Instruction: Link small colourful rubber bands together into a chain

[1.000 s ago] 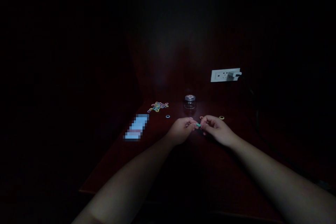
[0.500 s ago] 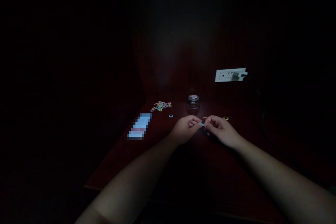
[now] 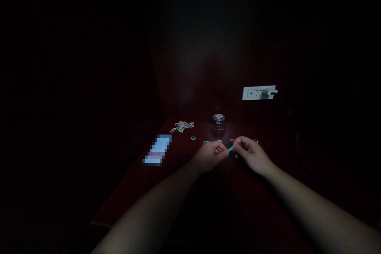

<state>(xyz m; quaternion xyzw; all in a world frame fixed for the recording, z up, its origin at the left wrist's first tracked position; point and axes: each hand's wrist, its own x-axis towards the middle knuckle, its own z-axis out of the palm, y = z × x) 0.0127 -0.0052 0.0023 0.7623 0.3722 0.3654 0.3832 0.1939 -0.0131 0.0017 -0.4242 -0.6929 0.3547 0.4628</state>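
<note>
A small green hair tie (image 3: 230, 149) is stretched between my two hands above the dark red table. My left hand (image 3: 210, 156) pinches its left end between thumb and fingers. At its other end, the fingertips of my right hand (image 3: 253, 155) are closed on it. Just beyond the hands lie several single hair ties: a pink one (image 3: 219, 141), an orange one (image 3: 231, 141), a yellow one (image 3: 255, 141) and a green one (image 3: 205, 142) partly hidden by my left hand.
A clear lidded jar (image 3: 218, 122) stands behind the hands. To its left lies a pile of coloured hair ties (image 3: 182, 126), with a blue one (image 3: 193, 138) apart. A blurred-out phone-like rectangle (image 3: 157, 150) is nearer. A wall socket (image 3: 258, 93) holds a plug with a cable.
The green hair tie is now drawn out longer between my hands. The whole scene sits slightly lower in view, and more loose hair ties show behind my left hand.
</note>
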